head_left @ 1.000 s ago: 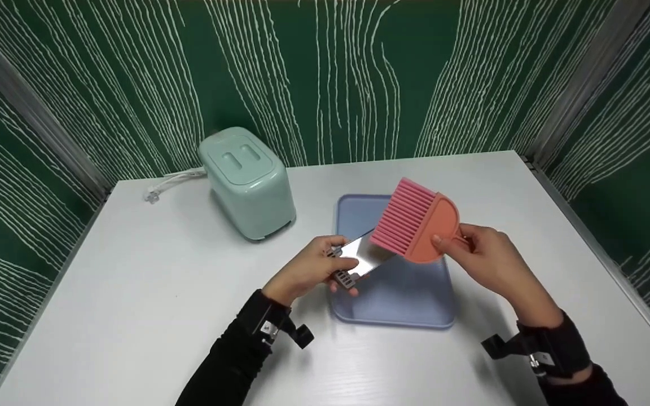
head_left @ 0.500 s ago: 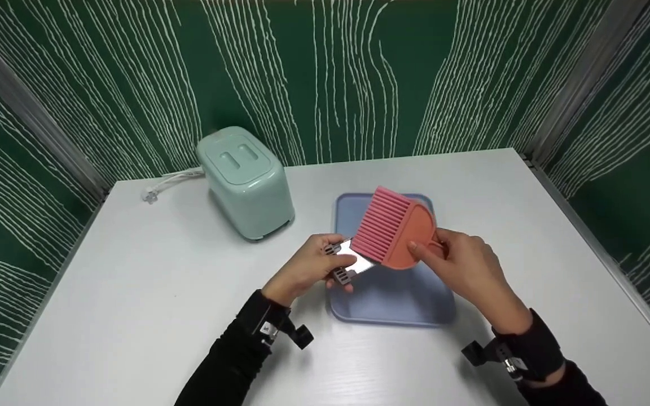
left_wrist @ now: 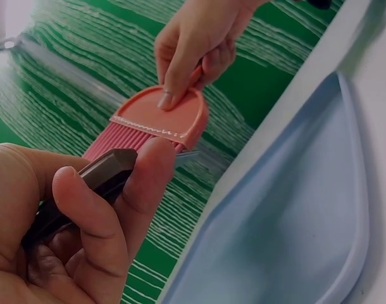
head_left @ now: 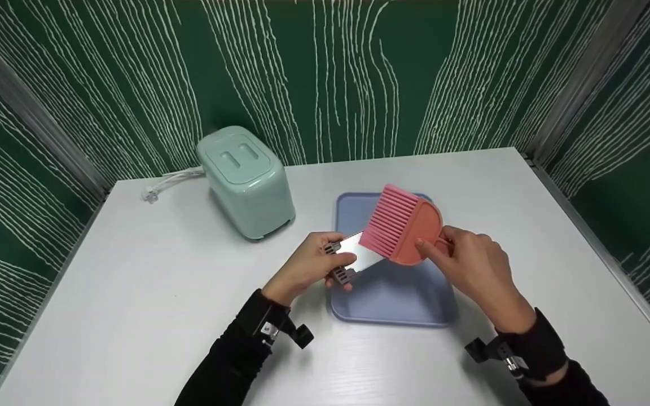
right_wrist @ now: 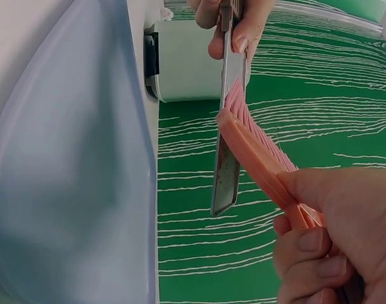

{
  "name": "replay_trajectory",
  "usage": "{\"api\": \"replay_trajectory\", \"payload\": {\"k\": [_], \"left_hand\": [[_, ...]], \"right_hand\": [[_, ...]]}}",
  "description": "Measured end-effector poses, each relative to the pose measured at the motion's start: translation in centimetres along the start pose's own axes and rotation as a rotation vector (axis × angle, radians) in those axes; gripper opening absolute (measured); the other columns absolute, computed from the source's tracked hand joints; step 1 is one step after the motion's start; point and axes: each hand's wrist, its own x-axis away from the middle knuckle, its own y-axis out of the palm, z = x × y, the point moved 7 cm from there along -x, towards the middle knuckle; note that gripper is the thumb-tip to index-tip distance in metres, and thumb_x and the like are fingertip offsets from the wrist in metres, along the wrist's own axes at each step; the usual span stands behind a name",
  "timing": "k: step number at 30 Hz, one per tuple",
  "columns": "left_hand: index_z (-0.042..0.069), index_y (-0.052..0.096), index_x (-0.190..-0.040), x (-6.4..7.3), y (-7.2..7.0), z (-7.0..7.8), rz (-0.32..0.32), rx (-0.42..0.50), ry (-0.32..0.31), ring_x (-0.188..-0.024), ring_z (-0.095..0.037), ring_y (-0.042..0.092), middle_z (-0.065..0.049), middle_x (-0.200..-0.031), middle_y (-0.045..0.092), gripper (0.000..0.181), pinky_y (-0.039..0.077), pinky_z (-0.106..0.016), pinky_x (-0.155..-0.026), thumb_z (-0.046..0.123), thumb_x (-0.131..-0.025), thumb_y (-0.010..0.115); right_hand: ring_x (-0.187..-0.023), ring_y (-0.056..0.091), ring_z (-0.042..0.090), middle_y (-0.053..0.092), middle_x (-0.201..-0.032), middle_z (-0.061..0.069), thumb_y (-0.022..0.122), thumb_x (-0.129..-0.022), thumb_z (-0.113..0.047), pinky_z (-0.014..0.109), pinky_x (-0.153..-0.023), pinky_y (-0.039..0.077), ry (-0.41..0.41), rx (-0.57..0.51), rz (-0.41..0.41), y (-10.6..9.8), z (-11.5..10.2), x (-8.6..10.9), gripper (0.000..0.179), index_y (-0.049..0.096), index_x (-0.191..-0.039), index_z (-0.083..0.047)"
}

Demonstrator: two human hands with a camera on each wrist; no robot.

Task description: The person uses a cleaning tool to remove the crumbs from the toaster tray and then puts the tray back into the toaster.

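Observation:
My left hand (head_left: 309, 262) grips the dark slotted end of a shiny metal crumb tray (head_left: 360, 252), thumb on top. In my right hand (head_left: 480, 270) is a small orange brush (head_left: 422, 234) with pink bristles, pinched near its handle loop. The bristles overlap the metal surface in the head view. From the right wrist, the bristles (right_wrist: 238, 101) bend against the crumb tray, whose raised rim and brownish specks (right_wrist: 226, 180) show beyond the brush. Both are held above a pale blue tray (head_left: 392, 310) lying on the table.
A mint-green toaster (head_left: 249, 194) stands at the back left of the white table (head_left: 133, 293). Its white cord and plug (head_left: 158, 187) lie beside it on the left. Green patterned walls (head_left: 347, 84) enclose the table at the back and sides.
My right hand swept the brush left along the crumb tray toward my left hand, then drew slightly back to the right. My left hand has stayed almost still.

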Motion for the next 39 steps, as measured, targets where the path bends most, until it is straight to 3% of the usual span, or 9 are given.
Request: {"api": "replay_trajectory", "payload": {"k": [12,16,21,27,34,39], "left_hand": [[0.006,0.073,-0.128,0.2,-0.7,0.6,0.034,-0.043,0.027,-0.054,-0.015,0.074,-0.001,-0.069,0.063,0.031,0.039,-0.019,-0.039,0.002,-0.098,0.066],[0.005,0.072,-0.128,0.2,-0.9,0.8,0.048,-0.068,0.031,-0.052,-0.013,0.073,-0.001,-0.069,0.065,0.03,0.037,-0.019,-0.039,0.002,-0.099,0.066],[0.005,0.071,-0.132,0.4,-0.9,1.1,0.068,-0.107,0.041,-0.051,-0.012,0.071,-0.002,-0.07,0.069,0.033,0.036,-0.02,-0.038,0.003,-0.1,0.066],[0.009,0.074,-0.128,0.6,-1.1,1.5,0.084,-0.166,0.066,-0.05,-0.013,0.071,-0.003,-0.073,0.071,0.029,0.037,-0.021,-0.039,0.005,-0.101,0.065],[0.012,0.076,-0.126,0.7,-1.4,1.6,0.106,-0.23,0.083,-0.051,-0.012,0.071,-0.002,-0.074,0.074,0.029,0.038,-0.019,-0.04,0.007,-0.1,0.066],[0.013,0.077,-0.127,0.7,-1.6,1.7,0.129,-0.273,0.087,-0.05,-0.01,0.07,-0.003,-0.078,0.076,0.03,0.039,-0.019,-0.04,0.008,-0.099,0.067]], "right_hand": [[-0.057,0.044,0.017,0.044,-0.059,-0.003,0.077,-0.097,-0.048,0.03,-0.05,0.027,-0.006,0.054,0.034,-0.4,0.4,-0.1,0.049,0.053,-0.07,-0.014],[-0.055,0.048,0.018,0.048,-0.057,-0.003,0.078,-0.096,-0.046,0.03,-0.048,0.029,-0.006,0.064,0.049,-0.5,0.7,0.0,0.046,0.057,-0.07,-0.015],[-0.054,0.041,0.016,0.042,-0.056,-0.004,0.078,-0.097,-0.045,0.029,-0.048,0.024,0.0,0.073,0.045,-0.6,0.9,0.0,0.049,0.051,-0.068,-0.016],[-0.053,0.052,0.018,0.061,-0.058,0.001,0.078,-0.096,-0.044,0.029,-0.046,0.03,0.008,0.086,0.038,-0.7,1.1,0.0,0.039,0.069,-0.079,-0.01],[-0.053,0.038,0.015,0.039,-0.055,-0.005,0.08,-0.096,-0.043,0.029,-0.047,0.021,-0.023,0.113,0.064,-0.8,1.2,0.0,0.049,0.05,-0.067,-0.017],[-0.052,0.038,0.014,0.04,-0.054,-0.005,0.079,-0.096,-0.042,0.029,-0.046,0.022,-0.035,0.126,0.067,-0.8,1.3,0.0,0.048,0.051,-0.067,-0.016]]}}
